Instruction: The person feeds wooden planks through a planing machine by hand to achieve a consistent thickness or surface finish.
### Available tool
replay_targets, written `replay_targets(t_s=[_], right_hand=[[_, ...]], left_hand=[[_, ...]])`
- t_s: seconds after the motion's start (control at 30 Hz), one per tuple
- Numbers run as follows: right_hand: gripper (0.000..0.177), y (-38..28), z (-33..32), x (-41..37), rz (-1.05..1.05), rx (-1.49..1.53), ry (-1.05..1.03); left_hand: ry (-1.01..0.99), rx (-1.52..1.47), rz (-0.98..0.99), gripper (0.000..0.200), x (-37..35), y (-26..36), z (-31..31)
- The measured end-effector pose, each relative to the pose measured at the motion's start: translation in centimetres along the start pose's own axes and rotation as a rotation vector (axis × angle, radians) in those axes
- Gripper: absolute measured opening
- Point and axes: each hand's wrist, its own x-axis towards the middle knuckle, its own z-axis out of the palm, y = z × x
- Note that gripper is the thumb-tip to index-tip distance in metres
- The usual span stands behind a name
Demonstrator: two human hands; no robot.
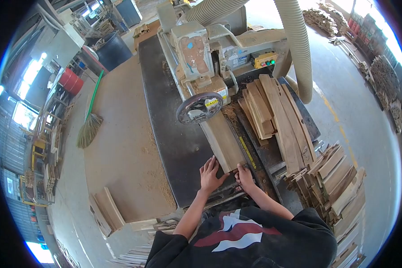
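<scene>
A wooden board (pixel 225 145) lies on the dark machine table (pixel 165 107), its far end passing under the machine head beneath the handwheel (pixel 199 108). My left hand (pixel 211 177) rests at the board's near left corner, fingers stretched out along its left side and thumb toward the near end. At the near right corner, my right hand (pixel 244 176) has its fingers curled against the board's end, with the thumb at the corner. The undersides of those fingers are hidden. A yellow scale strip (pixel 247 152) runs just right of the board.
Cut boards (pixel 283 120) are stacked right of the machine, and a taller wood pile (pixel 332 183) stands nearer me. Two short boards (pixel 107 210) lie at the left on a sawdust-strewn brown surface (pixel 120 156). A green-handled broom (pixel 91 120) lies beyond. A ribbed hose (pixel 297 49) hangs overhead.
</scene>
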Motion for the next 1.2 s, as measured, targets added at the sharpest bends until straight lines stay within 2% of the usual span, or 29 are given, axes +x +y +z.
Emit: replay_targets(t_s=[0.43, 0.5, 0.57, 0.6, 0.63, 0.7, 0.77, 0.9, 1.03, 1.13, 1.2], right_hand=[[0.043, -0.2, 0.4, -0.3, 0.011, -0.003, 0.027], [0.047, -0.4, 0.7, -0.8, -0.055, -0.039, 0.032], [0.052, 0.4, 0.6, 0.3, -0.107, -0.135, 0.042], [0.054, 1.2, 0.8, 0.9, -0.108, -0.104, 0.091], [0.054, 2.2, 1.2, 1.7, -0.193, 0.047, 0.08], [0.053, 2.6, 0.6, 2.2, -0.248, -0.16, 0.061], [0.055, 3.0, 0.6, 2.7, -0.223, -0.117, 0.098], [0.058, 1.8, 0.6, 2.2, -0.16, -0.099, 0.081], [0.058, 1.9, 0.5, 2.1, -0.203, -0.102, 0.099], [0.051, 2.1, 0.6, 2.3, -0.178, -0.1, 0.041], [0.058, 2.8, 0.6, 3.0, -0.175, -0.111, 0.081]], left_hand=[[0.034, -0.004, -0.002, 0.073, -0.4, -0.4, 0.3], [-0.017, -0.036, 0.092, 0.073, -0.2, -0.2, 0.9], [-0.031, 0.014, 0.013, 0.07, -0.3, -0.4, 1.1], [-0.021, 0.047, 0.037, 0.068, -0.6, -0.8, 1.7], [-0.002, 0.081, 0.047, 0.065, -0.8, -1.1, 2.3], [-0.003, 0.105, 0.064, 0.065, -1.0, -1.9, 3.3], [-0.09, 0.102, 0.07, 0.066, -1.2, -1.9, 3.4], [-0.088, 0.09, 0.05, 0.066, -0.7, -2.3, 3.4], [-0.102, 0.093, 0.04, 0.064, -0.8, -2.1, 3.3], [-0.086, 0.073, 0.011, 0.062, -0.9, -2.0, 3.4], [-0.099, 0.057, 0.027, 0.06, -1.3, -1.7, 2.9]])
